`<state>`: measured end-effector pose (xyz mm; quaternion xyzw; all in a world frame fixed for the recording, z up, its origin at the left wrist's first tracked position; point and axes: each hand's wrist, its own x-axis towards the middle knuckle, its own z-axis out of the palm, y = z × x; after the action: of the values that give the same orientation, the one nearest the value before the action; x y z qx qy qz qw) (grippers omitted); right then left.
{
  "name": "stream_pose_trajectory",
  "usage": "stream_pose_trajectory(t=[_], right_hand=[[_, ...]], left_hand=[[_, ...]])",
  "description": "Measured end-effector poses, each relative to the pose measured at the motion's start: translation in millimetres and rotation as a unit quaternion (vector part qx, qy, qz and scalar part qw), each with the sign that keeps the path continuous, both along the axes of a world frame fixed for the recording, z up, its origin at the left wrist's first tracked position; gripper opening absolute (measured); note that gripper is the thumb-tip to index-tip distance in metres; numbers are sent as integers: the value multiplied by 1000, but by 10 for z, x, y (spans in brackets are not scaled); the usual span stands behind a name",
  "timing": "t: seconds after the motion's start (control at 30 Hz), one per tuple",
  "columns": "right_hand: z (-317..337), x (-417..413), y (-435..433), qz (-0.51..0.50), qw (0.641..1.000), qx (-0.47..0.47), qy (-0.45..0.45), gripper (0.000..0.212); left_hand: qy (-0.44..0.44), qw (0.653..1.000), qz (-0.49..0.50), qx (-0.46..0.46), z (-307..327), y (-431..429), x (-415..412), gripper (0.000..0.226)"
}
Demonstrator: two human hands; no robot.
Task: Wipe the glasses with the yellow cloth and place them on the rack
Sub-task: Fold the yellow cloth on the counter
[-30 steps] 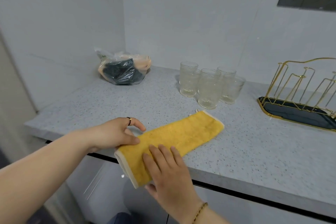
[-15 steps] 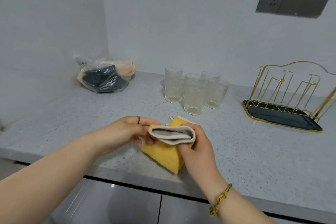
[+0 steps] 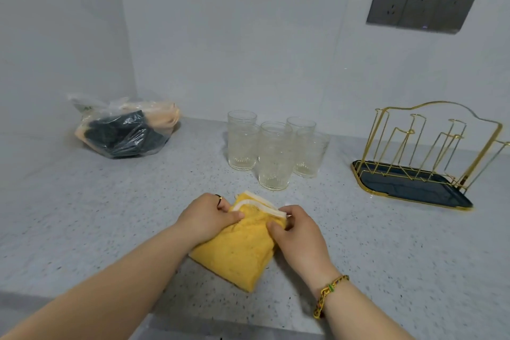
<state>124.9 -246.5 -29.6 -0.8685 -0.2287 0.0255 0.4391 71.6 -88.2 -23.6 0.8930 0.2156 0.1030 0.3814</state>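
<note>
– 1 wide speckled tabletop fills the shot. What's set out on it?

– Biggest piece is the gold wire rack, far right, with no glass on it yet. Far left there's a plastic bag of bundled stuff, no part of this job. Between the 2 stand the glasses, upright and packed together. I make it 5 or 6, but they overlap too much to be sure.

– And the yellow cloth?

– Folded, lying on the tabletop towards the front edge, directly this side of the glasses. Its long axis runs away from the person, and the far end stops just short of the nearest glass.

– Hands?

– The left hand grips the cloth's far left corner, thumb on top. The right hand pinches the white-trimmed hem opposite, fingers curled over it. Both are closed on cloth and nothing else.

– So no wiping yet, by the look of it.

– That's my read. Here's the line that matters: the glasses sit dead ahead of both hands, beyond the cloth, with the nearest a touch towards the right hand. The rack is off on that same side, well apart. I'd expect 1 hand to keep the cloth while the other reaches forward.
</note>
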Motion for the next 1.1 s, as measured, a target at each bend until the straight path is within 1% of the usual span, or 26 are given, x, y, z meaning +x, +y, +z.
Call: stream_pose_trajectory(t=[0.07,0.1,0.13,0.17,0.2,0.27,0.3,0.33,0.37,0.4,0.43,0.47,0.5,0.53,0.6,0.67,0.7,0.77,0.8,0.87,0.9,0.93,0.97,1.0,1.03,1.1], right_hand=[[-1,46,5,-17,999,43,0,19],[2,69,6,-21,999,49,-3,18],[2,89,8,-20,999,42,-4,21],[0,106,16,-16,1000,23,-5,25],[1,116,18,-12,1000,-3,-7,29],[-6,128,12,-13,999,-41,-20,39],[-9,134,9,-21,998,-47,-35,42],[-11,132,2,-29,996,-45,-65,43],[-19,125,-3,-26,991,-25,-126,41],[-2,112,-2,-3,980,1,-198,36],[19,107,9,41,965,23,-260,31],[25,113,6,103,949,19,-299,26],[28,118,-4,172,936,-15,-305,24],[39,115,-11,236,925,-64,-292,28],[80,108,-46,316,909,-145,-230,46],[71,127,-80,329,911,-146,-203,52],[81,132,-91,324,917,-133,-188,50],[122,111,-117,326,920,-144,-164,49],[127,100,-133,331,915,-164,-162,55],[121,70,-181,346,898,-218,-164,78],[118,47,-204,349,890,-239,-173,89],[111,30,-224,347,885,-251,-181,94],[98,19,-235,342,885,-253,-190,94],[83,12,-238,333,889,-246,-198,93],[60,9,-231,321,895,-229,-208,91],[44,-3,-210,290,919,-171,-204,87]], left_hand=[[-6,1000,0,-1,7,16,38,44],[-9,1000,-4,2,13,16,58,41],[-9,1000,-10,13,26,7,69,34],[0,1000,-10,26,36,1,79,21],[9,999,-6,37,45,-14,82,17],[5,998,11,54,14,-11,70,38],[-24,998,19,61,7,-7,47,36],[-67,996,18,63,32,-12,-1,27],[-98,993,0,61,45,7,-53,14],[-125,990,-35,63,54,25,-119,9],[-135,985,-84,63,63,42,-193,17],[-131,981,-129,61,80,59,-281,20],[-114,978,-165,60,81,93,-351,12],[-83,975,-195,62,105,114,-436,8],[-18,966,-235,103,96,170,-552,43],[52,949,-267,157,97,173,-624,59],[61,939,-278,194,88,176,-631,62],[40,927,-266,261,61,175,-619,62],[29,924,-250,288,81,162,-616,58],[-2,912,-228,340,60,147,-599,51],[-43,901,-235,363,43,148,-581,47],[-69,892,-239,377,48,147,-544,45],[-93,894,-228,373,73,146,-513,44],[-92,909,-211,349,113,138,-487,44],[-84,927,-191,311,135,139,-460,39],[-82,961,-165,208,247,85,-382,14]])
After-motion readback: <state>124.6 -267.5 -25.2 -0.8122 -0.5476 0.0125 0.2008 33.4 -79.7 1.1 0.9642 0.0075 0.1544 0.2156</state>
